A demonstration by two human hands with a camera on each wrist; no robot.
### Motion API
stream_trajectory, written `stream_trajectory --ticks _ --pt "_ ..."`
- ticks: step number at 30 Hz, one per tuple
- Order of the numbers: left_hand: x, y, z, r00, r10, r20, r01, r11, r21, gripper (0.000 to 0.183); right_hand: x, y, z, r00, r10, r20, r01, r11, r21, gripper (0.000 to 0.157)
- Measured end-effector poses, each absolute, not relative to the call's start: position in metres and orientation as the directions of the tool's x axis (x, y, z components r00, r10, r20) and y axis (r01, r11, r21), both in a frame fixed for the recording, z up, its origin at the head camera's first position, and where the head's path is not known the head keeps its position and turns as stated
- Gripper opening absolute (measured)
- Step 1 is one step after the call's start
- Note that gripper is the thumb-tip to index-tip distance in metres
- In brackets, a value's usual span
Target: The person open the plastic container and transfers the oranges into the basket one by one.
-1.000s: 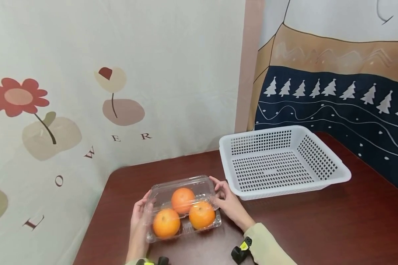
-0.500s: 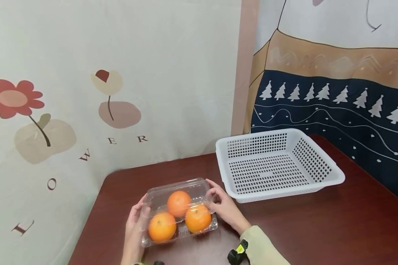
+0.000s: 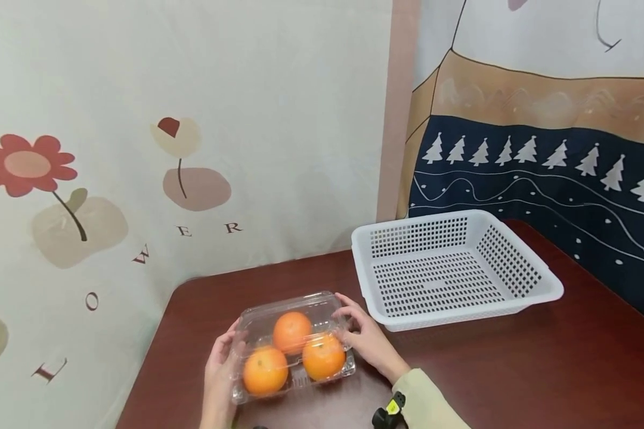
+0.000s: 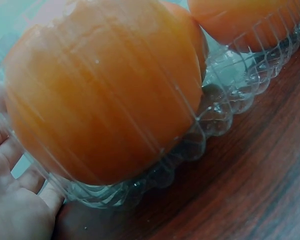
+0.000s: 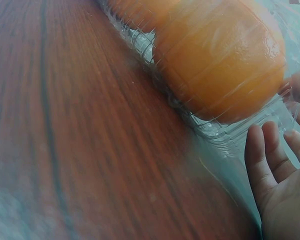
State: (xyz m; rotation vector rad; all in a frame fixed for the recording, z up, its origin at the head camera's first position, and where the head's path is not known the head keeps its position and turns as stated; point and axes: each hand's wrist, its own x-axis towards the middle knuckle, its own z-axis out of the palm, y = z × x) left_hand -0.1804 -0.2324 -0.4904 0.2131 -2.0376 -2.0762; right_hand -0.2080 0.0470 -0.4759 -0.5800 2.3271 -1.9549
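Three oranges (image 3: 265, 370) lie inside a clear plastic clamshell fruit box (image 3: 307, 305) on the table, two in front and one behind. Its lid is down over the oranges; whether it is latched, I cannot tell. My left hand (image 3: 219, 372) holds the box's left end, and the left wrist view shows fingers (image 4: 21, 172) against the clear wall beside a large orange (image 4: 105, 95). At the right end my right hand (image 3: 372, 339) grips the plastic with partly bent fingers. Some fingertips (image 5: 255, 137) stand just off the wall in the right wrist view.
A white perforated plastic basket (image 3: 464, 313) stands at the back right, close to my right hand. The dark red wooden table (image 3: 488, 369) meets a patterned cloth wall (image 3: 300, 149) behind. A black device with a yellow mark (image 3: 389, 411) sits on my right wrist.
The view has shifted slightly. Both hands keep their places at the two ends of the box, and the oranges stay inside it.
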Motion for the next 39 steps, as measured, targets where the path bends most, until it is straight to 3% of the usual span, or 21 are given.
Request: stream_trajectory --ticks 19,29,39 --pt "-0.182 -0.233 -0.494 -0.954 -0.284 0.094 0.076 0.074 0.994 0.039 -0.208 0.047 -0.477 -0.918 -0.316 0.242 -0.281 0.085 -0.956 0.037" --pt "-0.18 -0.233 -0.491 -0.969 -0.244 0.025 0.027 -0.005 1.0 0.044 -0.208 0.048 -0.478 -0.914 -0.297 0.276 -0.326 0.136 -0.935 0.033" --pt "-0.18 -0.231 -0.491 -0.977 -0.214 -0.019 -0.013 -0.031 0.999 0.046 -0.223 0.049 -0.505 -0.917 -0.285 0.279 -0.331 0.156 -0.931 0.033"
